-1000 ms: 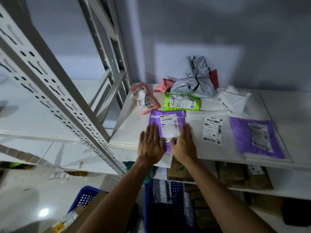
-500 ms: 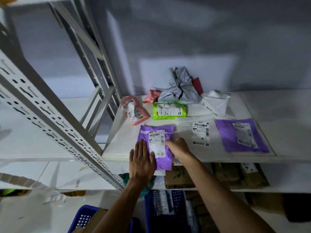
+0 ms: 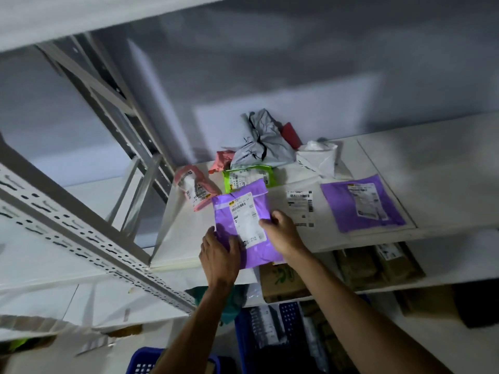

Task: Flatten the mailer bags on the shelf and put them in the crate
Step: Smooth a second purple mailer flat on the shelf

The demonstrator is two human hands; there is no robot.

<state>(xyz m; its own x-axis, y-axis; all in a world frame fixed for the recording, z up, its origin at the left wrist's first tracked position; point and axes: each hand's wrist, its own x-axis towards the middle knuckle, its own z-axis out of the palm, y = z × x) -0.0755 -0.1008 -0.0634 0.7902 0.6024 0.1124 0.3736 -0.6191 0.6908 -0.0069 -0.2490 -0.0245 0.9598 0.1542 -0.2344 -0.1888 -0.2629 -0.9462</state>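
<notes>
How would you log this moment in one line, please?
purple mailer: held over shelf edge | left hand: grips near corner | right hand: grips right edge | blue crate: below

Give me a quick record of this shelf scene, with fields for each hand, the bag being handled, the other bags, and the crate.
left hand: grips the lower left edge of the purple mailer
right hand: grips its right edge, thumb on the label
held bag: label up, overhanging the front edge of the shelf
other bags: second purple mailer flat at right; green mailer, pink mailer and crumpled grey mailer behind
crate: blue crate below the shelf; held bag not yet in it
</notes>
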